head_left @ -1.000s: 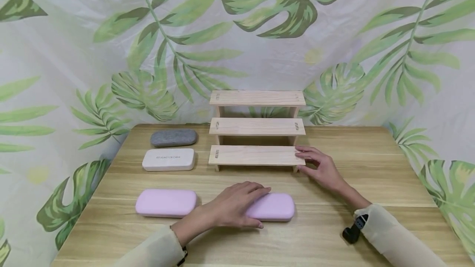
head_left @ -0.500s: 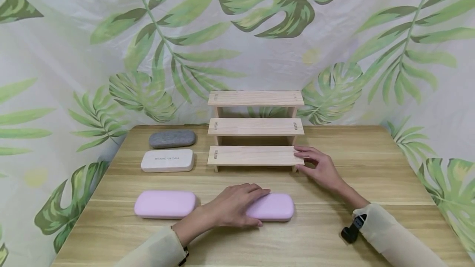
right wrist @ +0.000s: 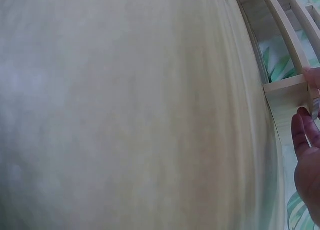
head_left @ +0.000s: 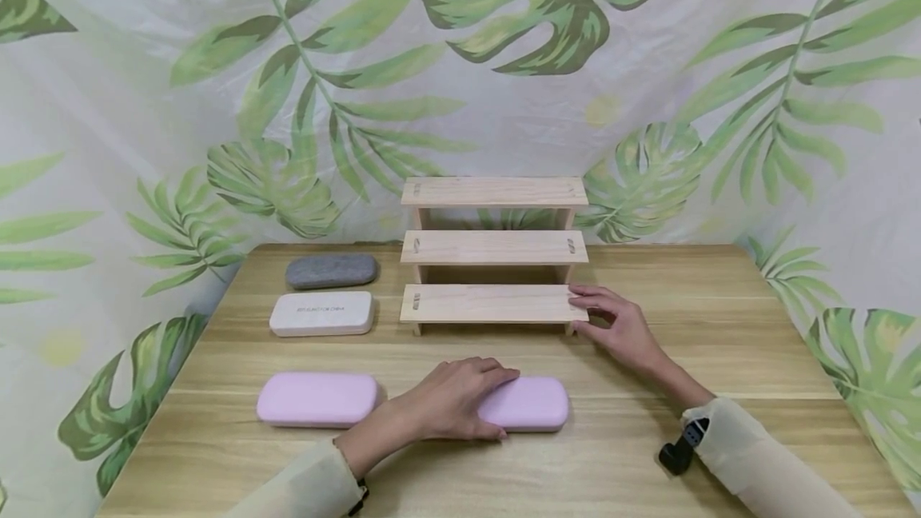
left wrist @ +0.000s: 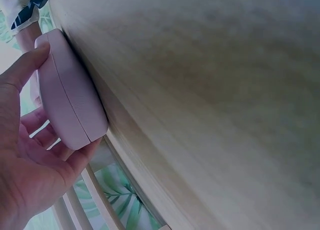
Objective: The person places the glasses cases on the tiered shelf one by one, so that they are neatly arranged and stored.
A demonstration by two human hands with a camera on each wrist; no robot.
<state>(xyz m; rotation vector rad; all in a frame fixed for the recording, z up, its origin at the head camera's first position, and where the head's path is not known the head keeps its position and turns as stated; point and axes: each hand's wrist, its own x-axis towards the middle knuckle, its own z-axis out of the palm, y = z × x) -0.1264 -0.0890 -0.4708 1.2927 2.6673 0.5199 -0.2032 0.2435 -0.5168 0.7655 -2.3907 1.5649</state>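
Observation:
A lilac glasses case [head_left: 528, 404] lies flat on the table at front centre. My left hand [head_left: 453, 400] holds it across its left part; in the left wrist view the thumb is on one long side of the case [left wrist: 70, 92] and the fingers are on the other. Behind it stands a three-tier wooden display stand [head_left: 485, 304]. At the right end of its lowest board, my right hand [head_left: 620, 330] grips the edge, fingers above and thumb below. Only part of that hand shows at the border of the right wrist view, by the stand's side panel [right wrist: 287, 92].
A second lilac case [head_left: 316, 400] lies left of the left forearm. Behind it are a white case [head_left: 321, 313] with printed lettering and a grey felt-like case [head_left: 331, 270]. A leaf-patterned cloth [head_left: 504, 118] hangs behind the wooden table [head_left: 691, 302].

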